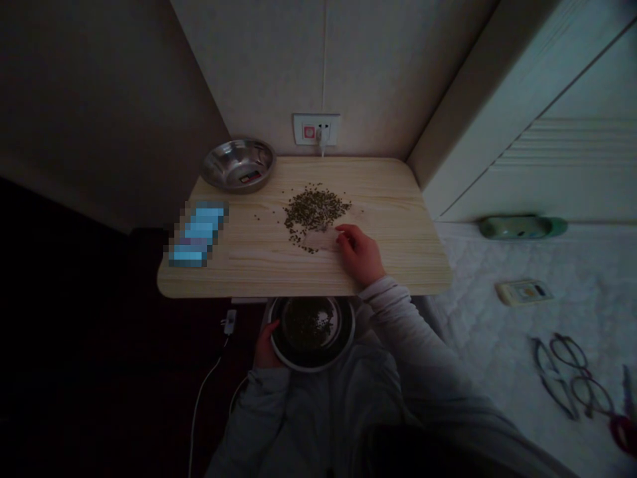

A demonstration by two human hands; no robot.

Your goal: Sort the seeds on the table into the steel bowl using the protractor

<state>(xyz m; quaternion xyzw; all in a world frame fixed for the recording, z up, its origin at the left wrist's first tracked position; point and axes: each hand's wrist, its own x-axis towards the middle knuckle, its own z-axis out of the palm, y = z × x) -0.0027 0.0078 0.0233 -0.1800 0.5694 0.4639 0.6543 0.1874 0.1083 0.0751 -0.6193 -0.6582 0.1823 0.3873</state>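
A loose pile of small dark green beans [313,207], mung beans by their look, is spread on the light wood tabletop [253,269]. At the pile's near right edge is my right hand [359,254], its fingers pinched together. A faint pale, flat patch [321,238] lies by the fingertips; whether they grip it I cannot make out. Below the table's front edge, over my lap, my left hand [267,346] grips the left rim of a round bowl [343,345] with a pale rim and dark band. More dark beans [306,323] lie in its shiny middle.
A steel bowl [219,166] stands at the back left, with a blurred-out phone-like screen [199,232] in front. A plug sits in the wall socket [317,129]. On the white quilted bedding [478,332] are a green case [520,227], a pale box [525,292] and glasses [587,392]. A cable [199,398] hangs left.
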